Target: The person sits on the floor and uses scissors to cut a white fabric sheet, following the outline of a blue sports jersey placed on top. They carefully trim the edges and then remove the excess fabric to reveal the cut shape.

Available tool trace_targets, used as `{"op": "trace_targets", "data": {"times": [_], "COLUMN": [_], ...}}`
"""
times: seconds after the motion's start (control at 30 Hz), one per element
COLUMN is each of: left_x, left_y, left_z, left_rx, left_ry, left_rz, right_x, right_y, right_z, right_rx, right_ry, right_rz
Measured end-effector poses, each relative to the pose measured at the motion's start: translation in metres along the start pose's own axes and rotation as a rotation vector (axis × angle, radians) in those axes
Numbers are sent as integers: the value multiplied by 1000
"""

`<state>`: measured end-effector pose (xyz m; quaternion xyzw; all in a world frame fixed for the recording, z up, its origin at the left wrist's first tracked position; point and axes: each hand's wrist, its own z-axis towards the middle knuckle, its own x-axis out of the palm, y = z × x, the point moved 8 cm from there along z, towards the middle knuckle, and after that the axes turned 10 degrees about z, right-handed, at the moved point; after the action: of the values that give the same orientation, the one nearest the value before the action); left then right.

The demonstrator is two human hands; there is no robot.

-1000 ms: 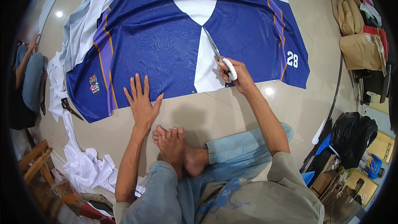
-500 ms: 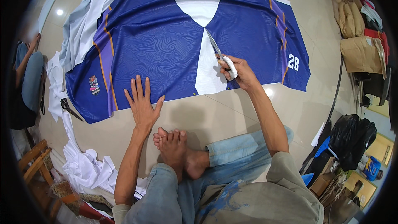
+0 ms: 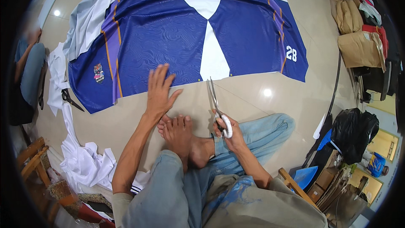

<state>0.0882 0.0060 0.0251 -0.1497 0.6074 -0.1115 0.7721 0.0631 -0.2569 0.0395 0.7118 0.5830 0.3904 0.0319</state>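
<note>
Spread over the tiled floor lies a large printed fabric piece (image 3: 164, 42), dark blue with purple and orange side stripes. A white wedge (image 3: 213, 55) runs up its middle between the two blue parts, narrowing to a point. My right hand (image 3: 230, 133) grips scissors (image 3: 215, 101) with white-wrapped handles; their blades are parted and point at the fabric's near edge, by the base of the wedge. My left hand (image 3: 160, 90), slightly blurred, has its fingers spread, with the fingertips over the near edge of the blue fabric left of the wedge.
A second pair of black scissors (image 3: 71, 100) lies left of the fabric. White cloth scraps (image 3: 88, 164) are heaped at lower left. Another person (image 3: 31, 71) sits at far left. Black bags (image 3: 354, 131), brown paper packages (image 3: 360, 48) and a blue dustpan (image 3: 304, 175) line the right side.
My right hand has drawn the scissors back from the wedge's tip toward me, off the fabric. My left hand has lifted slightly and shifted right. The view has shifted a little.
</note>
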Motion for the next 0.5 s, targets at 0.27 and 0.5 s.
{"op": "trace_targets", "data": {"times": [0.27, 0.5], "left_x": [41, 38], "left_y": [-58, -55], "left_z": [35, 40], "left_rx": [220, 184], "left_ry": [12, -48], "left_rz": [34, -178], "right_x": [-10, 3], "right_y": [-8, -29], "right_z": [8, -7], "right_rx": [-27, -35], "right_ry": [-84, -48], "right_rz": [54, 49]}}
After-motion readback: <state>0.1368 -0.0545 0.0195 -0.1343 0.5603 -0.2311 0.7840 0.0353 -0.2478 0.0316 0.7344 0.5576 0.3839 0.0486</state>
